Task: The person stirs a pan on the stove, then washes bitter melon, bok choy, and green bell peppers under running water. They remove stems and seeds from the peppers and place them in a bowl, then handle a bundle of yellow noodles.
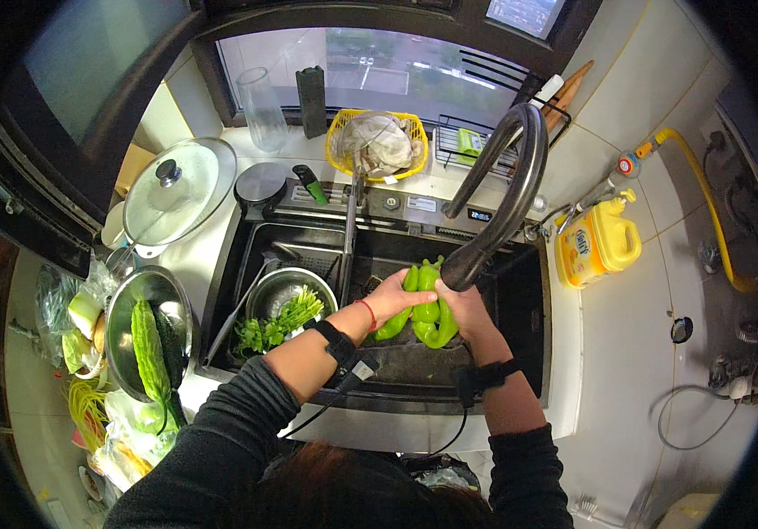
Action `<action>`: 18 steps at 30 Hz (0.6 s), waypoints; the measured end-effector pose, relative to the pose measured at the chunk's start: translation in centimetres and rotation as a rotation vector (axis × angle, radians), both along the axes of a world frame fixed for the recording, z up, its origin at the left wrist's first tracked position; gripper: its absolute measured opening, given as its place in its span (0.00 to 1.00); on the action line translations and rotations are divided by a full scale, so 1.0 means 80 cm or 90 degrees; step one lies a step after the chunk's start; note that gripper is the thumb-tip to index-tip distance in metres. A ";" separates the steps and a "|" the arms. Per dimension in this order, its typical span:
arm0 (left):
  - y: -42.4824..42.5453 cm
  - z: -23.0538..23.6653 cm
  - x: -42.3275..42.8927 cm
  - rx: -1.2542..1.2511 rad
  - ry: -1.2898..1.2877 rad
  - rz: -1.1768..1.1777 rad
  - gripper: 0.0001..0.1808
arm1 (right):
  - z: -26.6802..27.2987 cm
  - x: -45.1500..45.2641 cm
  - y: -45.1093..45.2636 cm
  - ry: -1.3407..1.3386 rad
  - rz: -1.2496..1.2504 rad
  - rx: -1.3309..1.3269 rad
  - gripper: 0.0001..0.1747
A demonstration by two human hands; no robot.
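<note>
Several long green peppers (433,321) are gripped between both my hands over the right basin of the black sink (412,380). My left hand (395,301), with a red cord at the wrist, holds them from the left, its thumb across one pepper. My right hand (468,307) closes on them from the right, partly hidden beneath the dark faucet head (461,268). In the left basin stands a metal bowl (260,291) with leafy green herbs (283,324) in and over its rim. A long-handled metal utensil (236,321) leans beside it.
Left of the sink, a steel bowl (114,330) holds a bitter melon (149,350), near bagged vegetables and a glass lid (180,192). Behind stands a yellow basket (336,159) with cloth. A yellow detergent jug (594,244) stands right. The faucet neck (537,165) arches over the sink.
</note>
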State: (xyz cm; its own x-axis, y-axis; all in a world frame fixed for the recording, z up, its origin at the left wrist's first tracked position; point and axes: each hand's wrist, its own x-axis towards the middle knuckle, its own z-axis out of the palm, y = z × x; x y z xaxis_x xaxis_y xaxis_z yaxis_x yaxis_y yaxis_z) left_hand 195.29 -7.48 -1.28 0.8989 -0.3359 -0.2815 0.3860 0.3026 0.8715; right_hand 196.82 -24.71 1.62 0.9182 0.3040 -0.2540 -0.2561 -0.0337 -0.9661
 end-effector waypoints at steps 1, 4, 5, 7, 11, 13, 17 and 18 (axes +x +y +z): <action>0.000 0.000 -0.003 -0.010 -0.023 0.020 0.21 | 0.000 0.000 0.004 -0.028 -0.014 -0.028 0.16; 0.000 -0.001 -0.006 0.028 -0.034 0.019 0.20 | -0.007 0.007 0.014 -0.066 -0.132 -0.135 0.15; 0.003 -0.002 -0.004 0.058 -0.022 0.004 0.20 | -0.010 0.012 0.014 -0.043 -0.139 -0.137 0.15; 0.003 -0.005 -0.002 0.020 -0.033 0.096 0.19 | -0.015 0.027 0.003 0.000 -0.141 -0.147 0.14; 0.030 -0.014 0.014 0.069 0.037 0.229 0.24 | -0.021 0.039 -0.014 -0.087 -0.277 -0.015 0.14; 0.034 -0.021 0.012 0.204 0.051 0.265 0.26 | -0.015 0.041 -0.020 -0.064 -0.298 0.128 0.15; 0.025 -0.031 -0.003 -0.029 0.173 0.143 0.35 | -0.005 0.032 -0.002 -0.031 -0.421 0.345 0.16; 0.019 -0.033 -0.004 -0.027 0.179 0.131 0.36 | -0.008 0.029 0.008 -0.028 -0.444 0.366 0.16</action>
State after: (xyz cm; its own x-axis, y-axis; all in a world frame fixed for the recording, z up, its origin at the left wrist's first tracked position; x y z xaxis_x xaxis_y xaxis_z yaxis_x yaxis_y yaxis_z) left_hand 194.96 -5.95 -3.91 0.8378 -0.1730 -0.5179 0.5370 0.4325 0.7243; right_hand 199.15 -24.09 1.00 0.9468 -0.2560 -0.1950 -0.0001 0.6056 -0.7958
